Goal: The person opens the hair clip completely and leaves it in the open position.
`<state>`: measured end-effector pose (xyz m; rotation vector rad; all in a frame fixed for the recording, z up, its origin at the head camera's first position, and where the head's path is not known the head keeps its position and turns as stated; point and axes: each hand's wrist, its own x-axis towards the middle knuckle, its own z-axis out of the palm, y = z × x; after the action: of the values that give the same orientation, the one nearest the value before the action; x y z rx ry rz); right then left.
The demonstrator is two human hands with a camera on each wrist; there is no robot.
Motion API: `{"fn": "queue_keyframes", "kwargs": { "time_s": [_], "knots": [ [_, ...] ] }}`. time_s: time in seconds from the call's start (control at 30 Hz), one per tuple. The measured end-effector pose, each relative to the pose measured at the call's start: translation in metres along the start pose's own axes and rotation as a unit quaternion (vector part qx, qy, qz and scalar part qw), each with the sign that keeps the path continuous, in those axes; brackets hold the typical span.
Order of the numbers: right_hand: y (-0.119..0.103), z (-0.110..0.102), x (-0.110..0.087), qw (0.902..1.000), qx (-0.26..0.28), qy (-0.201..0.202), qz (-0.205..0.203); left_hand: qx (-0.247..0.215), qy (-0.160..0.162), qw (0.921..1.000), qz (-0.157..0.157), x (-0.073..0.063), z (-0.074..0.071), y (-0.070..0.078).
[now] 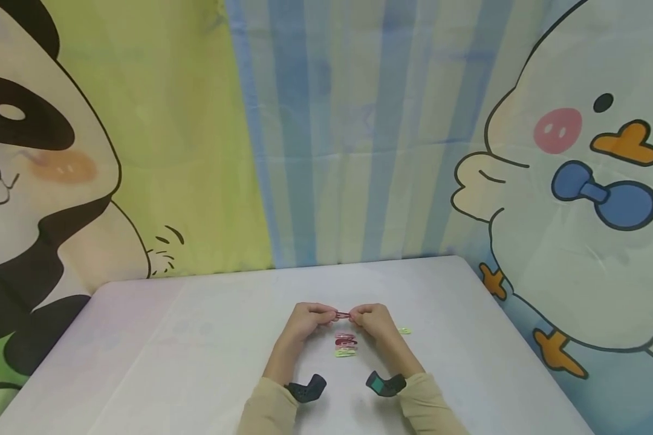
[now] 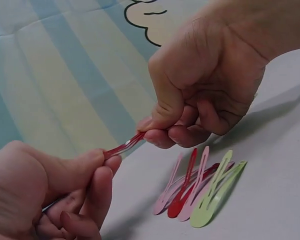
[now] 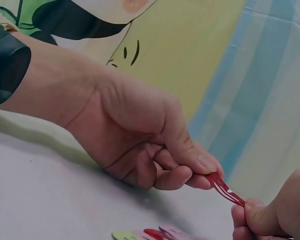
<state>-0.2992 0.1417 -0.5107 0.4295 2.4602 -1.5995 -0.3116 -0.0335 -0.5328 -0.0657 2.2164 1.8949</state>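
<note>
A red snap hair clip (image 1: 343,315) is stretched between both hands above the white table. My left hand (image 1: 307,320) pinches one end between thumb and fingers, while my right hand (image 1: 374,320) pinches the other. In the left wrist view the slim arms of the red clip (image 2: 126,145) show between the fingertips. Just below the hands lies a row of hair clips: a light green clip (image 2: 208,207), pink ones such as the pink clip (image 2: 189,209), and a red clip (image 2: 178,202), their prongs standing raised from their frames.
Another green clip (image 1: 405,331) lies beyond my right wrist, partly behind the arm. The white table (image 1: 196,350) spreads to both sides, backed by a printed curtain (image 1: 337,151) along its far edge. Each wrist wears a dark camera band (image 1: 307,389).
</note>
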Motion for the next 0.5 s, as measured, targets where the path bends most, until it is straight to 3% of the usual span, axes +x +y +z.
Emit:
{"fn": "queue_keyframes", "kwargs": {
  "time_s": [0.2,0.33,0.5],
  "knots": [
    [0.005,-0.001,-0.002,0.9997,-0.023,0.008,0.001,0.025,0.011,0.9991,0.032,0.0,0.01,-0.001],
    [0.007,0.001,-0.001,0.9992,-0.034,0.009,-0.019,0.027,0.029,0.9986,0.035,0.001,0.013,-0.001],
    [0.008,0.002,-0.001,0.999,-0.035,0.014,-0.025,0.022,0.029,0.9991,0.022,0.002,0.015,0.0]
  ]
}}
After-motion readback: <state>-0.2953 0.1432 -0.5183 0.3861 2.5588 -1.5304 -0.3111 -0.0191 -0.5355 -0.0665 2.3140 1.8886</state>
